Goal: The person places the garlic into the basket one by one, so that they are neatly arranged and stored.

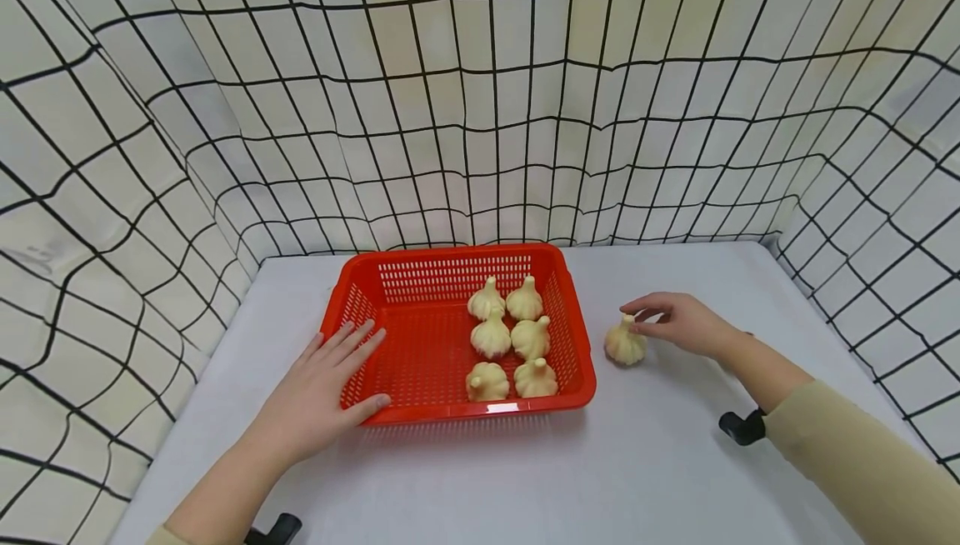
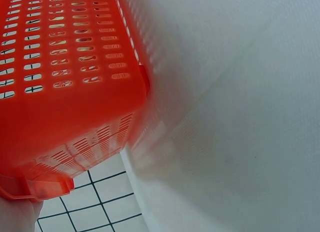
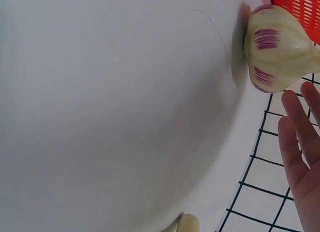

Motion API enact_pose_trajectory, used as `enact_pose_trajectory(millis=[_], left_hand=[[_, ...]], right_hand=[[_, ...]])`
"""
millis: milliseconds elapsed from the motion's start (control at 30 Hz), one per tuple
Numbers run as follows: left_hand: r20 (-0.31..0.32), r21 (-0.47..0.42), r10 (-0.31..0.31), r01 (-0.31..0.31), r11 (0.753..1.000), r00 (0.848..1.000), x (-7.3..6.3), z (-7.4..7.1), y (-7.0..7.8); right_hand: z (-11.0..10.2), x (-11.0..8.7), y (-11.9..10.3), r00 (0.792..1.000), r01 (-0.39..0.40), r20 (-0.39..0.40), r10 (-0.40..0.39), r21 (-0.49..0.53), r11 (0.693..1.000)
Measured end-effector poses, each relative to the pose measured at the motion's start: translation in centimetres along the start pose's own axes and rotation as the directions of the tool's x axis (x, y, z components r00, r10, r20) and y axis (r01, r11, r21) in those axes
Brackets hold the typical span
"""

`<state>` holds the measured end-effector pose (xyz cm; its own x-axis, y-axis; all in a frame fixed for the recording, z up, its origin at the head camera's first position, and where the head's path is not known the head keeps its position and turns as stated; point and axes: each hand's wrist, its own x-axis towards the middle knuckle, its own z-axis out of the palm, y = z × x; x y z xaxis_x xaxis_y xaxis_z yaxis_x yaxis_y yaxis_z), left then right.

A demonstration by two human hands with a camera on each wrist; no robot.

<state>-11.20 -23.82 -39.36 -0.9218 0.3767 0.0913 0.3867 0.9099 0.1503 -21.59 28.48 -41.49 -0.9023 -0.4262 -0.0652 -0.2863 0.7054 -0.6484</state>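
Observation:
A red plastic basket (image 1: pixel 420 412) with slotted walls stands on the white table, several garlic bulbs (image 1: pixel 491 337) grouped in its right half. My left hand (image 1: pixel 318 395) rests on its left front corner, fingers spread and fairly straight over the rim. To the right of the basket, one garlic bulb (image 1: pixel 625 343) is upright at the table surface. My right hand (image 1: pixel 678 324) pinches its stem from above between thumb and forefinger. In the right wrist view this bulb (image 3: pixel 277 49) has purple streaks; the other fingers (image 3: pixel 300 127) extend beside it, and the pinch lies outside that view.
Black netting (image 1: pixel 517 95) over pale walls encloses the back and both sides of the white table (image 1: pixel 480 487). At the bottom of the right wrist view a small beige piece (image 3: pixel 188 223) shows; I cannot tell what it is.

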Motion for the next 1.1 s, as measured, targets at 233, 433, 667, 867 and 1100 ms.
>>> enact_pose_trajectory(millis=[233,433,667,867,1100], left_hand=[[0.009,-0.008,-0.013,0.013,1.0,1.0,-0.1,0.1,0.1],[0.01,-0.006,-0.018,0.018,1.0,1.0,-0.4,0.1,0.0],[0.016,-0.011,-0.019,0.019,1.0,1.0,-0.3,0.1,0.1],[0.014,-0.012,-0.021,0.021,1.0,1.0,-0.3,0.0,0.2],[0.003,-0.002,-0.006,0.006,1.0,1.0,0.0,-0.2,0.2]], right_hand=[[0.2,-0.2,0.0,0.999,-0.017,-0.034,0.015,-0.051,0.999],[0.4,-0.3,-0.2,0.999,-0.035,-0.021,0.034,-0.068,0.997],[0.0,-0.7,-1.0,0.997,-0.079,-0.017,0.078,-0.049,0.996],[-1.1,-0.6,-1.8,0.995,-0.099,-0.038,0.097,-0.032,0.995],[-2.9,-0.2,-3.0,0.989,-0.125,-0.081,0.122,-0.03,0.992]])
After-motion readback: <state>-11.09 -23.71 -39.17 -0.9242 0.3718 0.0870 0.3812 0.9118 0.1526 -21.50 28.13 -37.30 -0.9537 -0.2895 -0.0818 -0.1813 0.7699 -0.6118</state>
